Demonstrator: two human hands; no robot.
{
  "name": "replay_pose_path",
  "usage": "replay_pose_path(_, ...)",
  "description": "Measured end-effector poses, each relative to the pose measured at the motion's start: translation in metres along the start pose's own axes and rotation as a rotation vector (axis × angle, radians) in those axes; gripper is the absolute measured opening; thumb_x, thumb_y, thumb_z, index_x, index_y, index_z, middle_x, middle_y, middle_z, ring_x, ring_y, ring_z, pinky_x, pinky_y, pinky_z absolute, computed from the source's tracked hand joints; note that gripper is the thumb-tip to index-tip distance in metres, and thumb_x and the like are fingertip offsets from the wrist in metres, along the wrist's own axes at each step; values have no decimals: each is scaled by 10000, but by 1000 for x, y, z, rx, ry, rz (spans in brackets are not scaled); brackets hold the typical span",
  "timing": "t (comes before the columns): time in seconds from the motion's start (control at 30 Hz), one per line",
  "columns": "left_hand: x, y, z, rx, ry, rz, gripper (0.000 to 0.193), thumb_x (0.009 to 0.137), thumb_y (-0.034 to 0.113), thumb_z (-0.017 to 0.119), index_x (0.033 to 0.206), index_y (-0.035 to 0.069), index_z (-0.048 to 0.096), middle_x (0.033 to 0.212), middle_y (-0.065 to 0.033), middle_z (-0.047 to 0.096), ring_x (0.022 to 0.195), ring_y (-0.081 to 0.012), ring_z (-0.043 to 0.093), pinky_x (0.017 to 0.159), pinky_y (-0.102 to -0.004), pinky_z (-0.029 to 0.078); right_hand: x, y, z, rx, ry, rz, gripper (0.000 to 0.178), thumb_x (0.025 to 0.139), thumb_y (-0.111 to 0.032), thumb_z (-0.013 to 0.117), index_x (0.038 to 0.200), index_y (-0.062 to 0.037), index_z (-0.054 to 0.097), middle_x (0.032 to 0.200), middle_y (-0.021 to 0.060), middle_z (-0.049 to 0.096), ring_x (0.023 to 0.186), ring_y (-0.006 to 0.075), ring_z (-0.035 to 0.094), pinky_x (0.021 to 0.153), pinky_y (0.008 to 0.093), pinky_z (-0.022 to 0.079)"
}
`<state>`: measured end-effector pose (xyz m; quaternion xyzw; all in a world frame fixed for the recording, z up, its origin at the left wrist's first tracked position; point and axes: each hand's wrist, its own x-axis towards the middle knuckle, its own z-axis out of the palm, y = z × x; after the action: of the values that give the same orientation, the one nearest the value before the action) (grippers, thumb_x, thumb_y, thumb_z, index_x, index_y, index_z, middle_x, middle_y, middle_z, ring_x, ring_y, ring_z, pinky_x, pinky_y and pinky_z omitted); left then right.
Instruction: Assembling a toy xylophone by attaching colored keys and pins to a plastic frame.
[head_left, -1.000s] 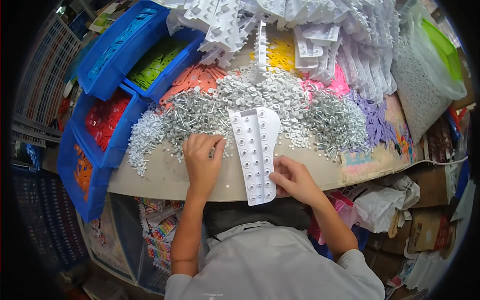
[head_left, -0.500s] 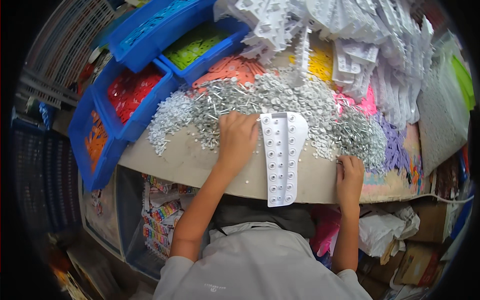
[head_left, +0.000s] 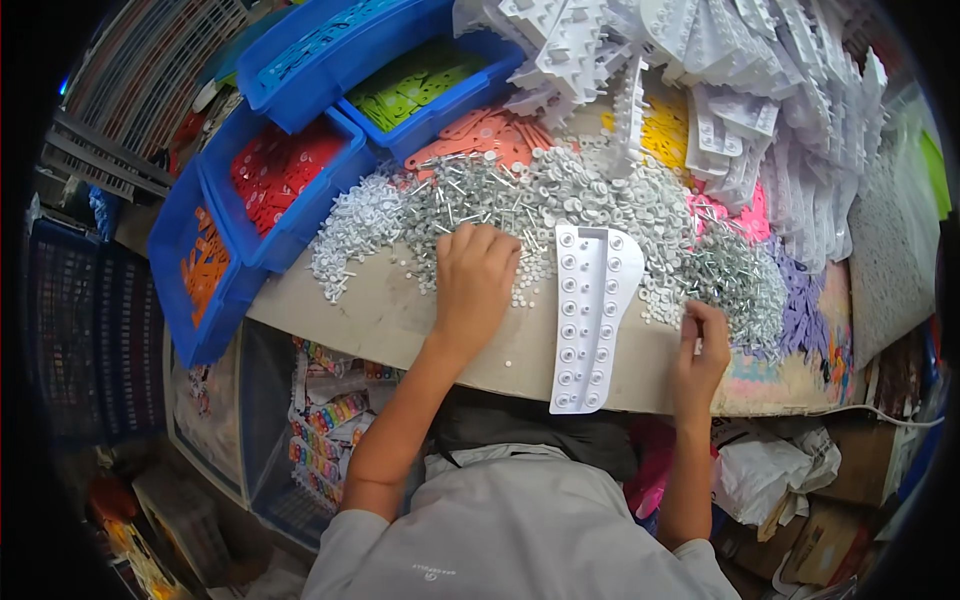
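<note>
A white plastic tray (head_left: 583,330) with rows of round studs lies upright before me, its near end at the table's front edge. To its left, my left hand (head_left: 475,285) has its fingers bent down and together at the near edge of a heap of small metal pins (head_left: 465,195); the fingertips are hidden. On the right, my right hand (head_left: 703,345) is closed, thumb and index finger drawn together beside another heap of metal pins (head_left: 735,275). Anything between those fingers is too small to make out. Small round white caps (head_left: 590,190) are heaped beyond the tray.
Blue bins (head_left: 205,330) at the left hold orange, red, green and blue flat pieces. Many similar white trays (head_left: 790,130) are stacked at the far right. Coral (head_left: 480,140), yellow (head_left: 662,135), pink (head_left: 745,215) and purple pieces (head_left: 800,300) lie around the heaps.
The whole view has shifted slightly. Relative to the white tray, my left hand has moved left, into the pins. My right hand has drawn a little left, away from the right-hand pin heap.
</note>
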<state>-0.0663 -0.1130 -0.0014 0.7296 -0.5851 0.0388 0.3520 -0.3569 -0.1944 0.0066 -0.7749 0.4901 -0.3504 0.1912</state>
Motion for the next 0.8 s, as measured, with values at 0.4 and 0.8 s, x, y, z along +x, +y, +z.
replay_pose_path(0.4,-4,-7,13,203,-132,5,110,839,91,723,918,69,650,926,-80,585,959,-279,548,881,-418,402,69,-42,59,296,-77,-79,80,904,-7,688,981,-3,664,905,36,655,752,98,555,703,254,454)
replay_pose_path(0.8,15,1,-5,-279,16,-99,177,845,49,759,1017,39,719,918,-93,698,876,-277,627,792,-382,513,72,-48,95,217,-170,-66,113,835,4,727,937,-30,695,893,95,638,887,272,579,822,388,485)
